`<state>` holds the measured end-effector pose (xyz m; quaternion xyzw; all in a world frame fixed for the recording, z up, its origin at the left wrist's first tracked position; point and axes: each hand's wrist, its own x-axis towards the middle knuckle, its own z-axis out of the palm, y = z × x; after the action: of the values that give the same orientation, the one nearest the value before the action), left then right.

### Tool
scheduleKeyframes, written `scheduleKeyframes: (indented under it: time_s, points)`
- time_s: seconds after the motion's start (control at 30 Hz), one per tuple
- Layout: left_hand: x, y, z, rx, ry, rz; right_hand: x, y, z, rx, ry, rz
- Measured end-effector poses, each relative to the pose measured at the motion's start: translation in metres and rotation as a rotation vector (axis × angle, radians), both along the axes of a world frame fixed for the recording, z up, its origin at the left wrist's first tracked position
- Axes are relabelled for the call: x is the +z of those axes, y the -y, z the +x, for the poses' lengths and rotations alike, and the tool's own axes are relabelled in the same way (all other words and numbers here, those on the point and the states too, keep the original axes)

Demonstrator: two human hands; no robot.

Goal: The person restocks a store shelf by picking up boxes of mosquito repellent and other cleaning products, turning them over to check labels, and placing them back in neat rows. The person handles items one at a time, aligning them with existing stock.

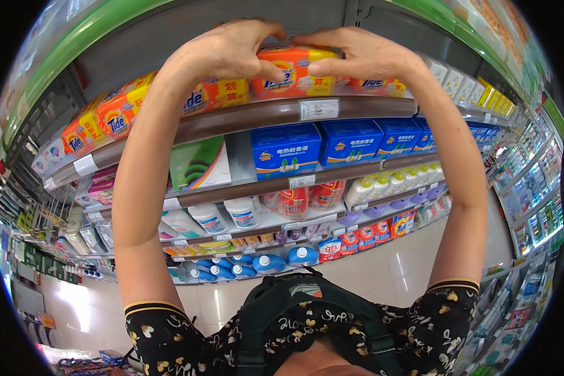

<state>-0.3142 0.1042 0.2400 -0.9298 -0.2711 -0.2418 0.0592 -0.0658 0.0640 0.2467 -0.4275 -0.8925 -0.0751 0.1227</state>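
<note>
On the upper shelf (pixel 258 113) stands an orange and yellow Tide soap multipack (pixel 291 87), straight ahead of me. My left hand (pixel 225 51) is at its left top, thumb against the front and fingers curled over the upper edge. From the other side my right hand (pixel 364 51) mirrors it, with the thumb on the yellow end of the front. The fingertips are slightly blurred, and the back of the pack is hidden. Another Tide pack (pixel 225 92) sits beneath my left wrist, and one more Tide pack (pixel 373 87) is partly covered by my right hand.
More Tide packs (pixel 122 115) line the shelf at left. Below are blue mosquito-liquid boxes (pixel 286 148), a green and white box (pixel 199 162), white bottles (pixel 209 218), red-labelled bottles (pixel 293 202) and blue jugs (pixel 268 264). A green shelf edge (pixel 70 42) curves overhead.
</note>
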Motion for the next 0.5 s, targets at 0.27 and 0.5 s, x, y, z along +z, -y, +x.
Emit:
scheduleKeyframes:
  time_s: [0.27, 0.5]
  points:
    - [-0.001, 0.023, 0.090, -0.073, 0.050, 0.025, 0.020, 0.003, 0.114, -0.175, -0.018, 0.001]
    - [-0.012, 0.014, 0.144, -0.005, 0.041, 0.120, -0.008, 0.016, 0.112, -0.029, -0.051, 0.311]
